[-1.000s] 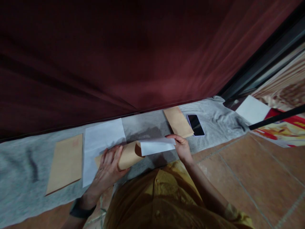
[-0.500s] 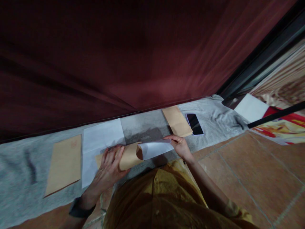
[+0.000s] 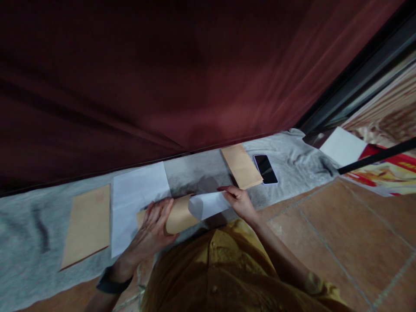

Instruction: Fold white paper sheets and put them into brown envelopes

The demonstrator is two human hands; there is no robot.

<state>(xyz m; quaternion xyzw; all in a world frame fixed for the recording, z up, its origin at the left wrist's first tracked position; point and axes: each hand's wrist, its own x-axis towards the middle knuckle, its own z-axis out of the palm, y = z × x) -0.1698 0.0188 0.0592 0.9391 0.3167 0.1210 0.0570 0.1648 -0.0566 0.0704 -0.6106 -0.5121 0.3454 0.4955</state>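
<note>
My left hand [image 3: 152,225] is wrapped round a brown envelope [image 3: 177,215] and holds it just above the grey cloth [image 3: 32,229]. My right hand [image 3: 238,201] pinches the far end of a folded white paper [image 3: 208,205]. The paper's near end sits inside the envelope's open mouth. A white sheet [image 3: 136,195] lies flat under and behind my left hand. My yellow shirt fills the bottom of the view.
A second brown envelope [image 3: 86,225] lies at the left on the cloth, a third [image 3: 241,166] at the back right beside a dark phone [image 3: 265,169]. Red curtain hangs behind. Tiled floor, a white sheet [image 3: 342,146], a black rod [image 3: 377,157] and a coloured poster lie at the right.
My right hand has moved left, pushing the white paper further into the envelope. Less of the paper shows now. My left hand has stayed on the envelope.
</note>
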